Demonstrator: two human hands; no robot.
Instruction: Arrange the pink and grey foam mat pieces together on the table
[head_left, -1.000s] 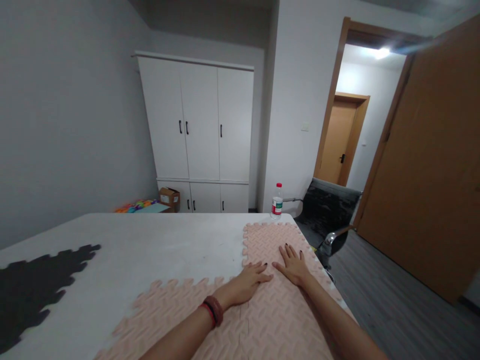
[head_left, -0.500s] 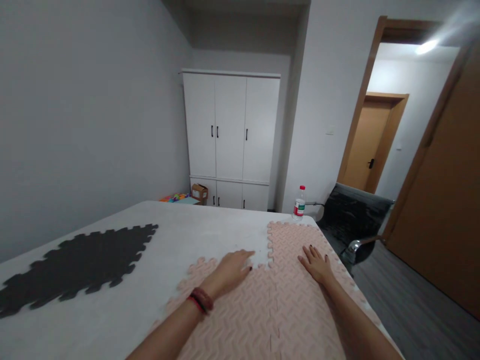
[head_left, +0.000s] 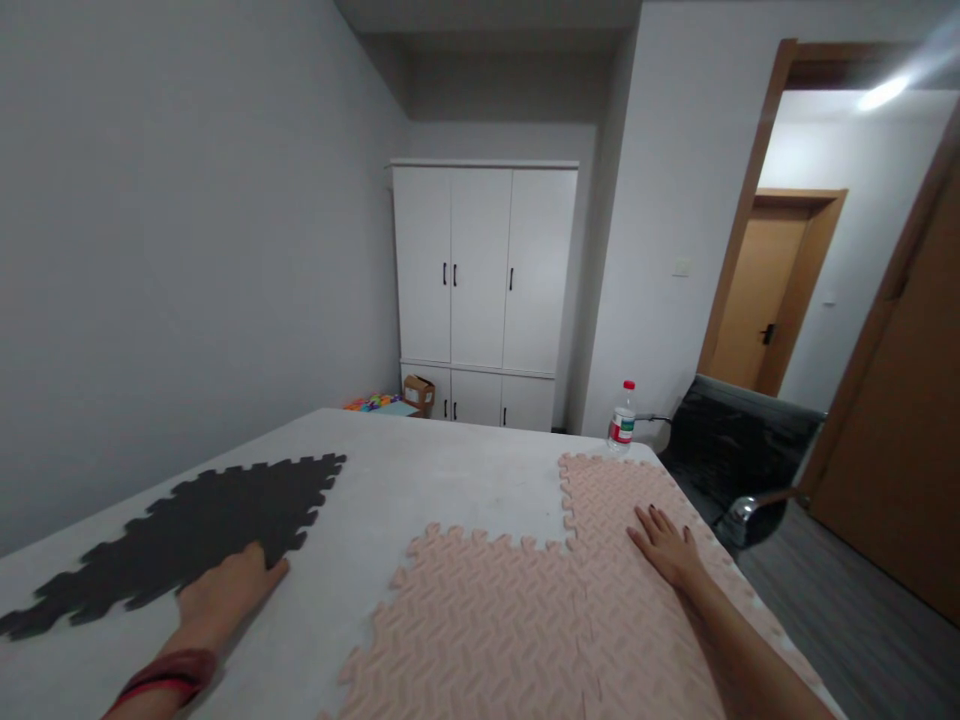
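Note:
Joined pink foam mat tiles (head_left: 525, 620) with toothed edges cover the near right part of a white table (head_left: 420, 490). My right hand (head_left: 666, 548) lies flat on the pink tiles, fingers stretched out. A dark grey foam mat tile (head_left: 187, 530) lies on the left of the table. My left hand (head_left: 225, 592) rests at the near edge of that dark tile, fingers together and touching it, with a red band on the wrist. I cannot see whether its fingers grip the edge.
A water bottle (head_left: 620, 418) stands at the table's far right corner. A black office chair (head_left: 739, 460) sits just right of the table. White cupboards (head_left: 484, 290), a cardboard box (head_left: 420, 392) and colourful tiles (head_left: 373, 404) are at the back. An open wooden door (head_left: 900, 420) is on the right.
My left hand left the pink tiles and swept left across the table to the dark grey tile. My right hand stayed flat on the pink tiles. The view turned left.

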